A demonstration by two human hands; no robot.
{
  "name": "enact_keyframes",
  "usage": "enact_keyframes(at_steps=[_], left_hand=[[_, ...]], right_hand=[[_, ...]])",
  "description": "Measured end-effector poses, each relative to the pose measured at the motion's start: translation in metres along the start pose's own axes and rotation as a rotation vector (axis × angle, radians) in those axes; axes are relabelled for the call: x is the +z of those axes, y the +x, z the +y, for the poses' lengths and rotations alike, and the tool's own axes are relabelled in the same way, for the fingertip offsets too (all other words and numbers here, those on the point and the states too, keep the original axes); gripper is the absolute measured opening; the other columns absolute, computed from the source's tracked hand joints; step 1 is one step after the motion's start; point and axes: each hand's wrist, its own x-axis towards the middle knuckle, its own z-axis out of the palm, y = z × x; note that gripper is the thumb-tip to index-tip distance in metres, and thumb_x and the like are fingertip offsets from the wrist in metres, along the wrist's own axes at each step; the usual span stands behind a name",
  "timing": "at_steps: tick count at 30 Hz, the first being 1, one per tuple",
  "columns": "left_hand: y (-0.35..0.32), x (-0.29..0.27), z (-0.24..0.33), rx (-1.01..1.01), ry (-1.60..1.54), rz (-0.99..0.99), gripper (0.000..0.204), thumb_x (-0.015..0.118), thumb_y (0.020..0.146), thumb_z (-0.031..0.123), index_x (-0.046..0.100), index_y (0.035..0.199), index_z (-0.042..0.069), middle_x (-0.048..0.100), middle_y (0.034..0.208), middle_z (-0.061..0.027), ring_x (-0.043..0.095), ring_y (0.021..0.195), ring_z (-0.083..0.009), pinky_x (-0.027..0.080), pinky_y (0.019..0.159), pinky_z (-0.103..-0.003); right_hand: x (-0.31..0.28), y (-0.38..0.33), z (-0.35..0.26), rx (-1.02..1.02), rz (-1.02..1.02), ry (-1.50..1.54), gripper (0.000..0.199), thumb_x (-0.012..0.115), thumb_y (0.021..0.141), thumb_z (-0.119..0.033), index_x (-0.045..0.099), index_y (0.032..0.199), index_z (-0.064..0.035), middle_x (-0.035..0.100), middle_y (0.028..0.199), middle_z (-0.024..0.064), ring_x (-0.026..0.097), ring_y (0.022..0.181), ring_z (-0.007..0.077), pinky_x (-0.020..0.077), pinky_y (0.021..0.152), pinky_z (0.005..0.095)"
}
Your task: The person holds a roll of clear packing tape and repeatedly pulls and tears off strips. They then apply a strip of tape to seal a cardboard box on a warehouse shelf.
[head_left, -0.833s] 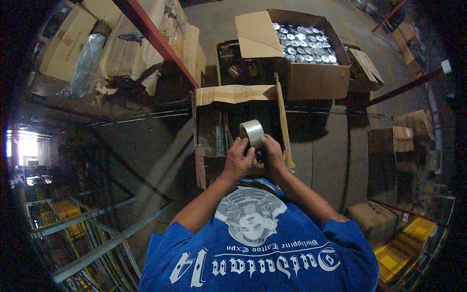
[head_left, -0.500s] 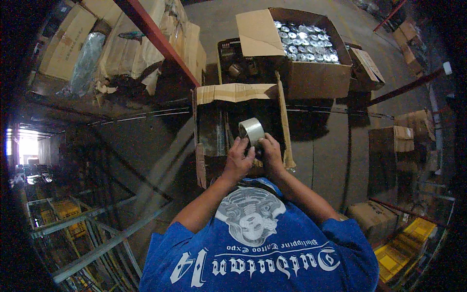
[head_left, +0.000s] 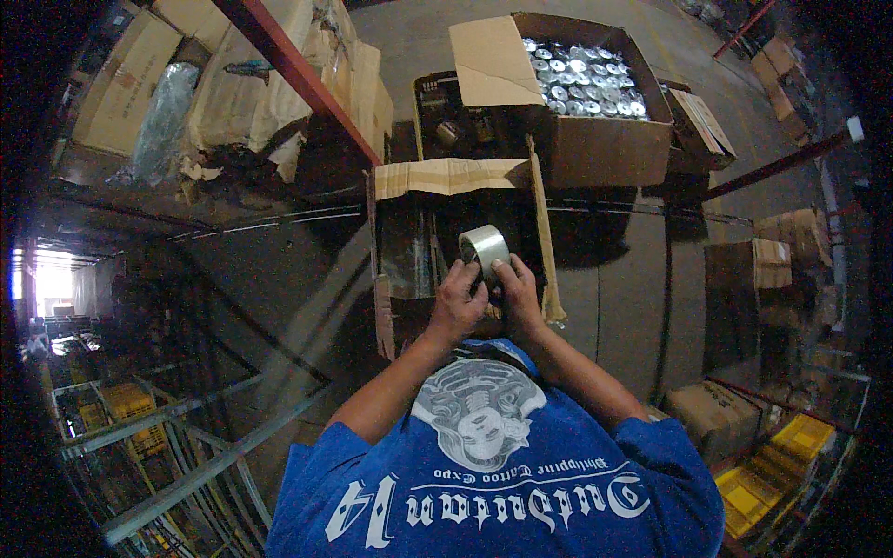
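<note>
Between my two hands is a wide roll of clear packing tape (head_left: 489, 244), held upright above an open cardboard box (head_left: 454, 177). The fingers of my left hand (head_left: 457, 302) curl round the roll's lower left side. My right hand (head_left: 518, 291) grips its right side, with the thumb pressed against the tape surface. Whether a loose tape end is between my fingers cannot be made out. Inside the box, along its left side, some clear wrapped material (head_left: 406, 256) shows; the rest of the interior is dark.
Beyond stands a large carton (head_left: 609, 153) full of shiny wrapped round metal parts. Stacked cartons (head_left: 251, 102) sit behind a red metal post (head_left: 302, 79) at the far left. Metal racking (head_left: 186, 456) is at the lower left, yellow crates (head_left: 753, 493) at the lower right.
The tape roll has turned slightly and shifted a little to the right in my hands. My right thumb has moved a little on the roll. The boxes around have stayed put.
</note>
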Motion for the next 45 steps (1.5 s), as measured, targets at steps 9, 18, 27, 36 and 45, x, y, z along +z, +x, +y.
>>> enact_keyframes(at_steps=[9,18,27,36,45], left_hand=[[-0.001,0.007,-0.014,0.079,0.104,0.085,0.036,0.065,0.089,0.015,0.062,0.117,-0.007,0.061,0.117,-0.0344,0.057,0.115,-0.0521,0.049,0.097,-0.051],[0.002,-0.002,-0.004,-0.065,0.038,-0.051,0.047,0.069,0.086,0.019,0.062,0.126,-0.006,0.058,0.131,-0.0326,0.050,0.130,-0.0506,0.039,0.113,-0.052],[0.003,0.009,-0.016,0.191,0.097,0.111,0.037,0.064,0.084,0.009,0.060,0.118,-0.006,0.058,0.109,-0.0319,0.060,0.102,-0.0512,0.050,0.088,-0.052],[0.003,0.003,-0.009,0.029,-0.010,-0.069,0.054,0.065,0.077,0.007,0.059,0.128,-0.006,0.058,0.132,-0.0320,0.051,0.128,-0.0525,0.041,0.111,-0.053],[0.004,0.007,-0.017,0.182,0.062,0.052,0.039,0.061,0.080,0.003,0.060,0.118,-0.007,0.057,0.118,-0.0333,0.060,0.105,-0.0506,0.051,0.092,-0.050]], right_hand=[[-0.003,0.004,0.003,-0.010,-0.093,0.054,0.023,0.061,0.094,-0.019,0.061,0.111,-0.0033,0.066,0.090,0.0013,0.059,0.074,0.0085,0.0480,0.063,0.0250],[0.001,0.002,-0.006,-0.024,-0.120,0.066,0.024,0.063,0.095,-0.019,0.059,0.113,-0.0043,0.065,0.092,0.0006,0.059,0.075,0.0087,0.0490,0.064,0.0253],[0.004,-0.001,-0.008,-0.015,-0.121,0.130,0.026,0.066,0.093,-0.017,0.057,0.114,-0.0047,0.062,0.092,0.0006,0.057,0.078,0.0086,0.0474,0.066,0.0251],[0.013,-0.003,-0.017,0.009,-0.065,0.175,0.029,0.069,0.092,-0.020,0.058,0.114,-0.0051,0.063,0.097,0.0025,0.058,0.081,0.0100,0.0485,0.070,0.0269],[0.010,-0.004,-0.015,0.009,-0.124,0.240,0.033,0.066,0.093,-0.015,0.053,0.120,-0.0035,0.062,0.098,0.0027,0.060,0.083,0.0110,0.0501,0.070,0.0259]])
